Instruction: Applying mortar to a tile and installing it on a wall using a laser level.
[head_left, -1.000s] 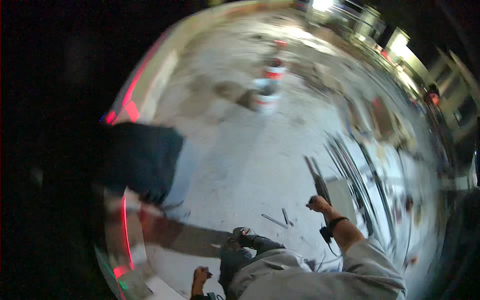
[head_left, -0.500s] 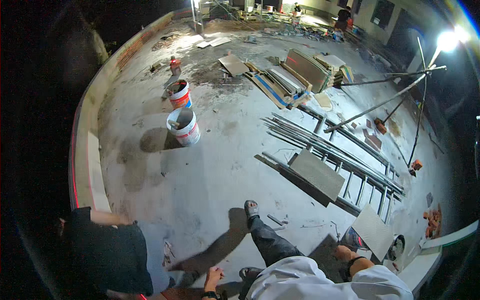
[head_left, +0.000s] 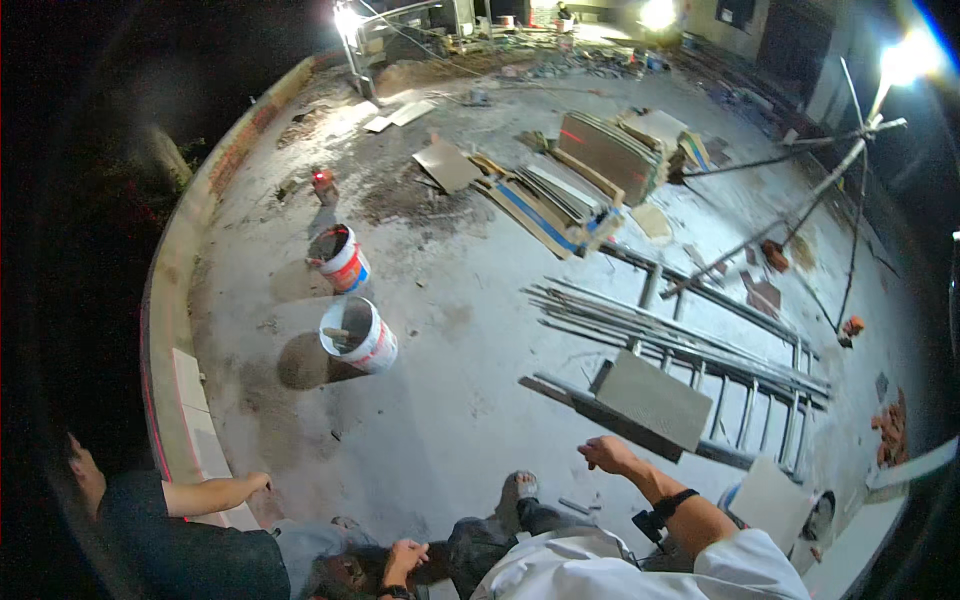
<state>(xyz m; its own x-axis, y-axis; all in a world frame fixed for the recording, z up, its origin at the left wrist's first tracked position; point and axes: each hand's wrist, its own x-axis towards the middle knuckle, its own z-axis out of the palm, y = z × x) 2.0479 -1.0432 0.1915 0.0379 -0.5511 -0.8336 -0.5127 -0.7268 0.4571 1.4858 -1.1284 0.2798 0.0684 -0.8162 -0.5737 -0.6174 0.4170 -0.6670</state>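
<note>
My right hand (head_left: 605,455) is held out over the floor in front of me, fingers loosely bent and apart, with nothing in it. The nearest thing to it is a tile (head_left: 655,402) lying across a metal ladder (head_left: 745,405). My left hand (head_left: 406,558) hangs low beside my leg, its fingers loosely bent and apart; no held thing shows. Ahead to the left stands a white bucket (head_left: 375,345) with a handled tool (head_left: 338,338) inside. Behind it is a second bucket (head_left: 350,268) with a red band, holding dark material.
At my left, a person in a dark shirt (head_left: 200,550) stretches an arm toward the low wall (head_left: 190,400). Thin metal bars (head_left: 640,325) lie on the ladder. Beyond are stacked tiles (head_left: 610,155) and a lamp on a pole tripod (head_left: 850,160). Another tile (head_left: 770,505) leans at my right.
My right hand has swung forward and left, away from the leaning tile. My view has shifted with my steps. The person at left has turned, and their arm now reaches out toward the wall.
</note>
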